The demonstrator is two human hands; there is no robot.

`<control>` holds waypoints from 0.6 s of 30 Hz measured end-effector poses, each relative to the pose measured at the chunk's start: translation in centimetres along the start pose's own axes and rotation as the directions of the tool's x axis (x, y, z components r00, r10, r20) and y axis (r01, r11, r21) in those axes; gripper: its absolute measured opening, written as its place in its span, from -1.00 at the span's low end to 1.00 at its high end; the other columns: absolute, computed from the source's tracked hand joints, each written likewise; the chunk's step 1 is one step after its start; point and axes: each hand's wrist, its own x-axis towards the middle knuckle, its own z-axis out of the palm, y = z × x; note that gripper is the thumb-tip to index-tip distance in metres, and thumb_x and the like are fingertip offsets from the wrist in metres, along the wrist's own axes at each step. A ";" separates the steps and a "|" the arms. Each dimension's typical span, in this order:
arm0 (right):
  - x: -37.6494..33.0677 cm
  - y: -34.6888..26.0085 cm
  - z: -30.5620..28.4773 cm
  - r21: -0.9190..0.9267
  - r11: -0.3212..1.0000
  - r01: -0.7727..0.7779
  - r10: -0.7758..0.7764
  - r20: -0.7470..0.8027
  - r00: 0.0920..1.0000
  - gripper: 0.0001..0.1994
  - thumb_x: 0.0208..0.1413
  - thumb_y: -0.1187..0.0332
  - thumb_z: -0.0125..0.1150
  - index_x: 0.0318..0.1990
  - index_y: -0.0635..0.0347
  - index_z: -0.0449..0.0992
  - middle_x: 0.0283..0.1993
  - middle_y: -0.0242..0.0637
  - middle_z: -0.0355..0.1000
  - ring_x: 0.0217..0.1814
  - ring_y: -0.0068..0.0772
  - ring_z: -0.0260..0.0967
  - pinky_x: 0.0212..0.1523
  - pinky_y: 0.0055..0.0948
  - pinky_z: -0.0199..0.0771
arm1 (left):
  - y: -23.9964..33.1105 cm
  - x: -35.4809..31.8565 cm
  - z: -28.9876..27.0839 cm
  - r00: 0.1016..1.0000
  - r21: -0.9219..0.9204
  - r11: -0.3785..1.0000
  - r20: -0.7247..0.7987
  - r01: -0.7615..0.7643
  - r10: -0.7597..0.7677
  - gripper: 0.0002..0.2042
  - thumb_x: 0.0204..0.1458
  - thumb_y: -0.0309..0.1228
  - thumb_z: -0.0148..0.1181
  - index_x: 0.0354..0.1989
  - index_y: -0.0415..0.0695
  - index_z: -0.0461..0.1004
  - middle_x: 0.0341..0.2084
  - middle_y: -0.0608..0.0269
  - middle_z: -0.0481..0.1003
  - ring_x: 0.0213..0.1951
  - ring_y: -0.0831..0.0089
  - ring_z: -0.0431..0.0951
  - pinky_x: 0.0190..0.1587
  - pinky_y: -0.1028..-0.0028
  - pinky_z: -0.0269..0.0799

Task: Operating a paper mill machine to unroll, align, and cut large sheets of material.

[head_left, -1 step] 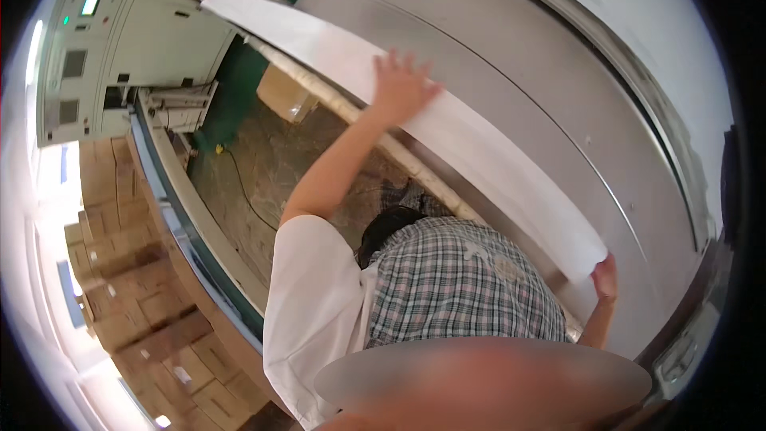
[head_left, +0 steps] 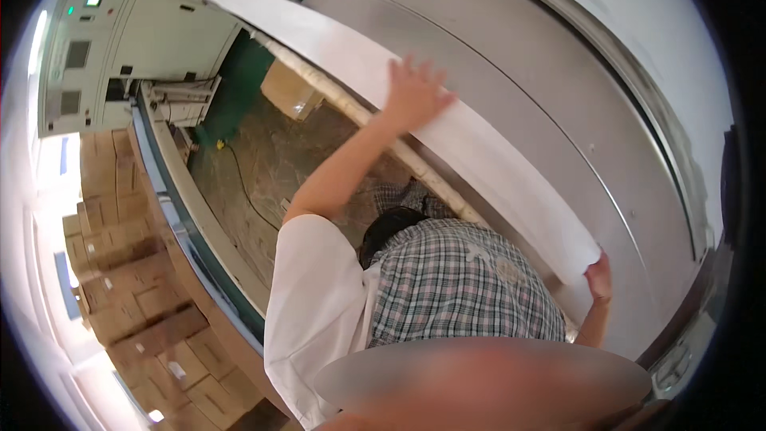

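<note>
Diagonally, a long, smooth white band of sheet material [head_left: 499,160] runs from near a pale grey-green metal cabinet [head_left: 159,44] at upper left to the lower right, its long axis passing under the left hand and ending at the right. Along its near side, over the brown floor [head_left: 279,140], runs a beige tubular bar [head_left: 343,102]. Over the band's middle is the left hand [head_left: 416,104], palm down, fingers spread wide and gripping nothing; blur hides whether they touch. The plaid shirt [head_left: 471,287] crowds the near side, while the flat grey metal tabletop [head_left: 558,72] stretches past the far edge, seemingly leaving more room there. Farthest right, the right hand [head_left: 600,278] is nearest the band's lower end, fingers curled closed on its corner.
</note>
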 end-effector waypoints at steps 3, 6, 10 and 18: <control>3.9 -2.1 7.0 0.066 0.995 0.076 -0.088 0.200 0.976 -0.55 -0.28 0.71 -0.10 -0.10 0.26 0.33 -0.17 -0.38 0.35 -0.09 -0.53 0.28 -0.15 -0.55 0.32 | 2.3 -2.3 0.6 0.984 -0.159 0.982 0.130 -0.098 0.119 -0.41 0.00 0.12 -0.27 0.06 -0.05 0.26 0.10 -0.01 0.16 0.16 -0.08 0.02 0.13 -0.20 -0.30; 7.2 -4.7 13.7 -0.086 0.975 0.205 -0.168 0.314 0.934 -0.60 -0.13 0.61 -0.01 -0.04 0.26 0.27 -0.17 -0.38 0.35 -0.15 -0.55 0.30 -0.20 -0.58 0.35 | 6.4 -4.3 -0.6 0.940 -0.305 0.922 0.166 -0.238 0.298 -0.39 -0.02 0.15 -0.25 0.05 -0.06 0.27 0.06 0.03 0.21 0.15 0.02 0.08 0.15 -0.16 -0.31; 11.4 -4.9 20.3 0.068 0.958 0.277 -0.283 0.362 0.888 -0.69 0.01 0.48 0.03 -0.05 0.26 0.26 -0.15 -0.28 0.34 -0.18 -0.52 0.30 -0.19 -0.51 0.37 | 10.2 -5.8 1.1 0.858 -0.496 0.728 -0.068 -0.472 0.510 -0.46 -0.07 0.11 -0.12 -0.08 -0.07 0.39 -0.14 0.14 0.40 0.01 0.17 0.27 0.15 -0.04 -0.16; 18.6 -11.1 15.9 -0.358 0.846 0.394 -0.489 -0.231 0.841 -0.89 -0.02 0.47 0.08 -0.30 0.23 0.42 -0.50 -0.35 0.35 -0.47 -0.58 0.26 -0.41 -0.59 0.31 | -5.2 1.1 1.0 0.736 -0.299 0.814 0.352 -0.497 0.579 -0.73 -0.11 -0.15 0.01 -0.56 -0.10 0.48 -0.59 0.18 0.47 -0.43 0.26 0.45 -0.05 0.25 0.22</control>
